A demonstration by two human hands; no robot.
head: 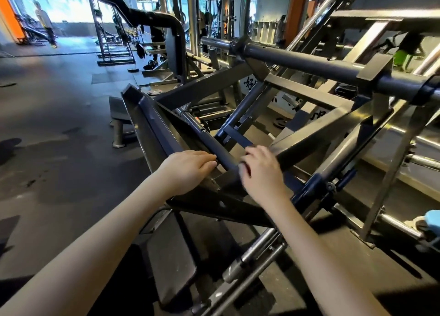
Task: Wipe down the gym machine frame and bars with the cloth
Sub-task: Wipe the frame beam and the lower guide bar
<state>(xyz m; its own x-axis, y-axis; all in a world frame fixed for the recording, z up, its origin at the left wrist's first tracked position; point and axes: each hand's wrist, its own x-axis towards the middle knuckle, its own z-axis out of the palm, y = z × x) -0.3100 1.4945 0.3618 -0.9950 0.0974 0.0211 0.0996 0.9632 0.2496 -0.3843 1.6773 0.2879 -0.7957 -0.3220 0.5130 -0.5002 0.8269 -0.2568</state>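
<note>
While the dark grey steel gym machine frame (316,130) is standing slanted on the dark rubber floor (59,115) directly in front of us, we are resting our left hand (188,170) on its near sloping plate, palm down and relaxed, fingers stretched straight with their tips touching the dark round bar (209,144) that is rising diagonally toward the left. Our right hand (262,172) is lying just across that same bar at its lower end; it is blurring, and we cannot tell whether its bent fingers are grasping the bar or only brushing it. Above, a thick dark round crossbar (297,59) is spanning the frame. Below our forearms a black padded seat (171,263) and chrome rods (259,246) are showing. A light blue object (432,217) is peeking in at the right edge, too cropped to identify. Far off on the left, a person (44,20) is standing before bright windows.
</note>
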